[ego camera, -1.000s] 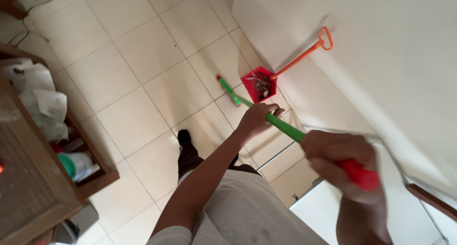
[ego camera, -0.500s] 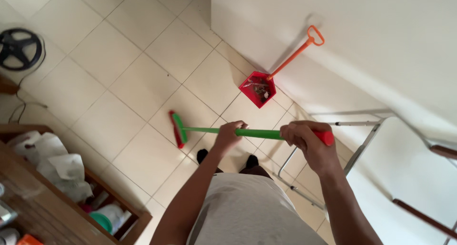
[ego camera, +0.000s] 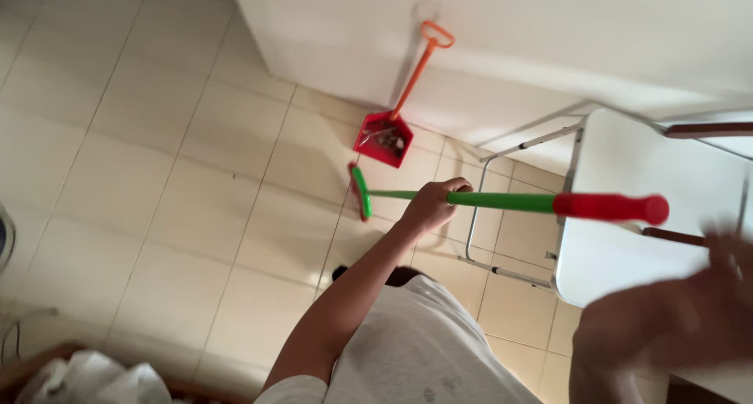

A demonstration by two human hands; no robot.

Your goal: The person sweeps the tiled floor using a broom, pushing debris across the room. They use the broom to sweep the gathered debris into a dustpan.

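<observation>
1. The left hand (ego camera: 433, 204) is clenched around the green shaft of the broom (ego camera: 502, 202), about midway along it, and holds it nearly level above the tiled floor (ego camera: 157, 176).
2. The broom's green and red head (ego camera: 360, 191) rests on the tiles at the far end of the shaft, just near the red dustpan (ego camera: 383, 140).
3. The red grip at the broom's near end sticks out free, over the white chair seat (ego camera: 627, 247).
4. The right hand (ego camera: 706, 294) is off the broom, blurred, low at the right, below the red grip; it looks released, fingers loose, holding nothing.
5. The dustpan sits at the foot of the white wall (ego camera: 510, 43), scraps inside, its orange handle (ego camera: 416, 67) leaning up the wall.
6. The metal-framed chair stands right of the broom head, beside the wall.
</observation>
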